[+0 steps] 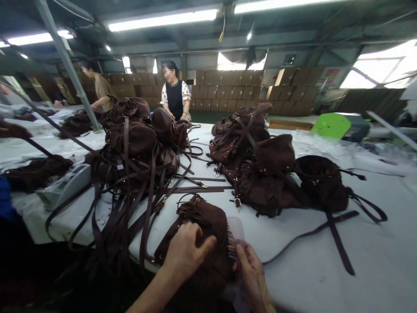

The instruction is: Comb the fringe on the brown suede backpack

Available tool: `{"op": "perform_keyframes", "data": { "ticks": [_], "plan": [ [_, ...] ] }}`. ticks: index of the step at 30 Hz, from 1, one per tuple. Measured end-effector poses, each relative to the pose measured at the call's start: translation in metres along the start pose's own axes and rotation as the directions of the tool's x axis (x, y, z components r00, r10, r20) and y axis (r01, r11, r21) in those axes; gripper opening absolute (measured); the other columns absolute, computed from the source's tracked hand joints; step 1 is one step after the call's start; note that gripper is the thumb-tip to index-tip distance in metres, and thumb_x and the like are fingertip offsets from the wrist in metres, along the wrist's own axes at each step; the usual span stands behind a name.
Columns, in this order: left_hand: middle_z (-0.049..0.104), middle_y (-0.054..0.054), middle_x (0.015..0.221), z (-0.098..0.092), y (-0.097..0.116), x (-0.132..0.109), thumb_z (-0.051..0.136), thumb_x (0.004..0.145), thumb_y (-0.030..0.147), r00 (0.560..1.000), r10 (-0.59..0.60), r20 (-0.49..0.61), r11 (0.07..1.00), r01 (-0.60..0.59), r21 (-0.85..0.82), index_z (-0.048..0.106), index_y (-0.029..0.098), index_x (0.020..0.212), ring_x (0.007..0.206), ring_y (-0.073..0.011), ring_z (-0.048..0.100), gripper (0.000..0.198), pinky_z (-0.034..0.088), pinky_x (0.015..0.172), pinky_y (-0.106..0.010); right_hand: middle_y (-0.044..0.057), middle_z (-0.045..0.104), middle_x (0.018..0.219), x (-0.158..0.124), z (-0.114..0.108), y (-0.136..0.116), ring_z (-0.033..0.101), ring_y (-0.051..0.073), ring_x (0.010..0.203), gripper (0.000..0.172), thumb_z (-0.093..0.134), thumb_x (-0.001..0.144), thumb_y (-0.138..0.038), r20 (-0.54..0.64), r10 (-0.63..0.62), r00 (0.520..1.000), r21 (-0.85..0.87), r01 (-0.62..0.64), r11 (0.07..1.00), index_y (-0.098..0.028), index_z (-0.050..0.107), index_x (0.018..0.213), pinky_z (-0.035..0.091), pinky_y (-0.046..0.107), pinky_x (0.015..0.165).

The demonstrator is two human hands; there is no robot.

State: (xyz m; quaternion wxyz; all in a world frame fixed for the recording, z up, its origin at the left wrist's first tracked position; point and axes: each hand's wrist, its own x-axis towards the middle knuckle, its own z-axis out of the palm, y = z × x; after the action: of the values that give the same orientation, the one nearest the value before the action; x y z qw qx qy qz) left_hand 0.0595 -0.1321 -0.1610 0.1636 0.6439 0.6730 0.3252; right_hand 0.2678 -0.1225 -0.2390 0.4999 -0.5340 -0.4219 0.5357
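At the far left edge, another person's hand [14, 129] holds a dark strap, and just below it a dark brown bag lies on the counter [299, 282]. To the right of this bag stands a grey device [67, 184]. Next comes a big heap of brown bags [135, 139], and its long straps [124, 217] hang down over the near edge. Behind this heap, on the far side, a person in a black apron [176, 99] stands.

In the near middle lies one brown bag [213, 213] with a gathered top. The left hand [185, 248] is upon it, fingers curled and thumb stretched out to the right; I cannot tell if it grips the leather. At the bag's right edge is a clear comb [237, 228], its teeth against the bag. The right hand [250, 263] grips this comb between thumb and fingers.

Farther to the right there is a second heap of bags [254, 161], then a single bag with an open top [322, 184]. A green machine [332, 125] stands behind at the far right.
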Motion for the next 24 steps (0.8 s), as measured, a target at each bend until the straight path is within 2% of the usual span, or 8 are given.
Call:
{"op": "perform_keyframes", "data": {
  "ticks": [2,4,7,10,14,17,21,24],
  "plan": [
    [0.063,-0.009,0.090,0.020,0.012,-0.026,0.065,0.079,0.055,0.994,-0.017,0.104,0.963,-0.012,0.271,0.062,0.016,0.087,0.090,-0.0297,0.057,0.040,0.044,0.080,-0.040,-0.005,0.054,0.053,0.000,0.001,-0.005,0.045,0.013,0.043,0.060,0.065,0.073,-0.071,-0.003,0.025,1.000,0.013,-0.025,1.000,-0.018,0.057,0.100,0.036,0.020,0.039],
    [0.063,-0.012,0.098,0.036,0.016,-0.038,0.069,0.079,0.049,0.989,-0.059,0.137,0.912,-0.002,0.411,0.063,0.013,0.097,0.097,-0.0331,0.056,0.041,0.044,0.086,-0.045,-0.004,0.056,0.057,-0.003,-0.002,-0.008,0.046,0.013,0.044,0.061,0.064,0.074,-0.071,-0.006,0.031,0.999,0.012,-0.031,0.999,-0.018,0.056,0.103,0.038,0.021,0.041],
    [0.062,-0.011,0.100,0.045,0.014,-0.039,0.063,0.086,0.037,0.973,-0.071,0.218,0.885,-0.039,0.464,0.062,0.014,0.100,0.097,-0.0317,0.058,0.027,0.045,0.087,-0.045,-0.001,0.061,0.067,-0.009,-0.012,-0.014,0.049,0.013,0.047,0.058,0.062,0.078,-0.069,-0.011,-0.043,0.999,-0.054,0.042,0.998,-0.018,0.056,0.104,0.041,0.022,0.043],
    [0.063,-0.010,0.102,0.041,0.012,-0.033,0.057,0.091,0.024,0.942,-0.057,0.331,0.882,-0.108,0.458,0.061,0.016,0.099,0.091,-0.0290,0.062,0.013,0.047,0.075,-0.037,-0.002,0.058,0.063,-0.013,-0.021,-0.025,0.052,0.015,0.051,0.050,0.055,0.087,-0.063,0.048,-0.134,0.990,-0.212,0.141,0.967,-0.017,0.058,0.107,0.043,0.024,0.048],
    [0.065,-0.009,0.100,0.036,0.006,-0.029,0.043,0.095,0.016,0.931,0.003,0.366,0.953,-0.114,0.282,0.055,0.018,0.101,0.083,-0.0254,0.065,0.013,0.038,0.061,-0.028,-0.002,0.057,0.060,-0.012,-0.021,-0.044,0.056,0.019,0.054,0.044,0.044,0.094,-0.053,0.158,-0.221,0.962,-0.433,0.269,0.860,-0.018,0.060,0.115,0.046,0.027,0.053],
    [0.065,-0.004,0.078,0.035,-0.001,-0.026,0.041,0.097,0.021,0.931,0.025,0.365,0.999,-0.032,0.013,0.050,0.020,0.098,0.074,-0.0227,0.064,0.009,0.032,0.058,-0.026,0.006,0.067,0.078,-0.005,-0.011,-0.056,0.064,0.023,0.066,0.044,0.036,0.096,-0.043,0.213,-0.291,0.932,-0.550,0.361,0.753,-0.015,0.057,0.123,0.050,0.031,0.064],
    [0.055,0.003,0.062,0.040,-0.010,-0.023,0.044,0.094,0.026,0.933,0.061,0.356,0.961,0.041,-0.273,0.046,0.023,0.087,0.057,-0.0160,0.054,0.008,0.030,0.056,-0.024,0.015,0.066,0.116,0.003,0.004,-0.063,0.066,0.028,0.099,0.049,0.034,0.089,-0.025,0.307,-0.366,0.879,-0.612,0.477,0.631,-0.010,0.048,0.134,0.051,0.037,0.086],
    [0.053,0.004,0.062,0.040,-0.014,-0.022,0.044,0.093,0.030,0.950,0.058,0.307,0.917,0.071,-0.393,0.047,0.023,0.086,0.057,-0.0145,0.051,0.010,0.032,0.056,-0.022,0.015,0.064,0.120,0.004,0.007,-0.068,0.065,0.028,0.102,0.058,0.037,0.082,-0.018,0.324,-0.377,0.867,-0.629,0.496,0.599,-0.011,0.042,0.138,0.051,0.039,0.089]
  ]
}}
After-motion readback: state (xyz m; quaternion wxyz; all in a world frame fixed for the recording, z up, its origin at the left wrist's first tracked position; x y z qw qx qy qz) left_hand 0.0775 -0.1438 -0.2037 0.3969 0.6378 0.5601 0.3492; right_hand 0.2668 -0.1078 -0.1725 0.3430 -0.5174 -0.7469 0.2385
